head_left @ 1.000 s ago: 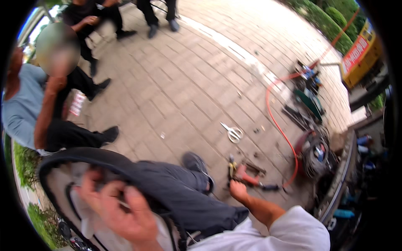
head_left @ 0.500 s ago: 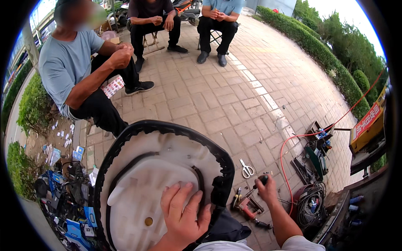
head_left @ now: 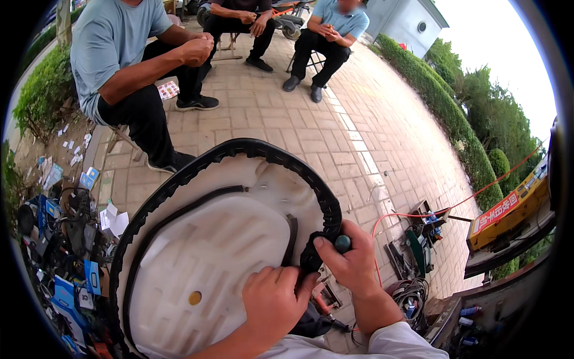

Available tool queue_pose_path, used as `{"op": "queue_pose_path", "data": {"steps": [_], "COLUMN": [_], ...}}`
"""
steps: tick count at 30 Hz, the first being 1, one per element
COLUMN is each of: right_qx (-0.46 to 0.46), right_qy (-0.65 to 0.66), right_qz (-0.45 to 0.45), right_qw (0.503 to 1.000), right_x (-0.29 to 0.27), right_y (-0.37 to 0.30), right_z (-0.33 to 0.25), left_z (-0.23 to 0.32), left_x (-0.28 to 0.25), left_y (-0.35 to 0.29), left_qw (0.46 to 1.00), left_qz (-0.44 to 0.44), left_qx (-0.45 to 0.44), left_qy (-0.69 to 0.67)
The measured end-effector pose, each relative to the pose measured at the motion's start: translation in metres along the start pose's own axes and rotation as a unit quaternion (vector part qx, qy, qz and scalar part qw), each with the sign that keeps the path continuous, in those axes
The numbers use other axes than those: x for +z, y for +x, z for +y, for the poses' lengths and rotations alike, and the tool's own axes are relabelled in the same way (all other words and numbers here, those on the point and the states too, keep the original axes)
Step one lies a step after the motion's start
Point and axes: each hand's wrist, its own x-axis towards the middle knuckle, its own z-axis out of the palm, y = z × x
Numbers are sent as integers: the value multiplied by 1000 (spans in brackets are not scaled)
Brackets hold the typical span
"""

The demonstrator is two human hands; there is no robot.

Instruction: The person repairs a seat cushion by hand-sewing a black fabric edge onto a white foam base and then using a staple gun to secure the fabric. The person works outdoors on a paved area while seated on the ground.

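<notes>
A scooter seat lies upside down across my lap, showing its white plastic base (head_left: 173, 263) with a small brass-coloured disc. The black seat cover (head_left: 245, 145) folds in around the rim, its edge gathered. At the right side of the rim, my left hand (head_left: 276, 305) is closed, thumb and fingers pinching the bunched cover. My right hand (head_left: 357, 263) presses its thumb on the same bunch. A rounded dark green handle (head_left: 342, 243), seemingly of a screwdriver, sticks out of the right fist; its shaft is hidden.
A red tool (head_left: 323, 304), partly hidden, lies on the paving beside the seat. Further right are a red hose (head_left: 382, 216), coiled cable (head_left: 412, 296) and a toolbox (head_left: 427, 218). Boxes and parts (head_left: 72, 281) heap up at left. Several people sit ahead, the nearest person (head_left: 128, 66) at upper left.
My right hand has come up from the ground at right to the seat rim, bringing the green-handled tool. My left hand has gone from lying spread on the base to pinching the cover.
</notes>
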Motion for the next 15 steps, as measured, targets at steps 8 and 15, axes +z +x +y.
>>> {"op": "queue_pose_path", "data": {"steps": [8, 15], "right_qx": [-26, 11], "right_qy": [-32, -22], "right_qz": [89, 131], "right_qw": [995, 991], "right_x": [-7, -3], "right_y": [-8, -14], "right_z": [-10, 7], "left_z": [5, 16], "left_x": [0, 5], "left_y": [2, 19], "left_qw": [993, 984], "left_qz": [-4, 70], "left_qx": [18, 165], "left_qy": [-113, 8]}}
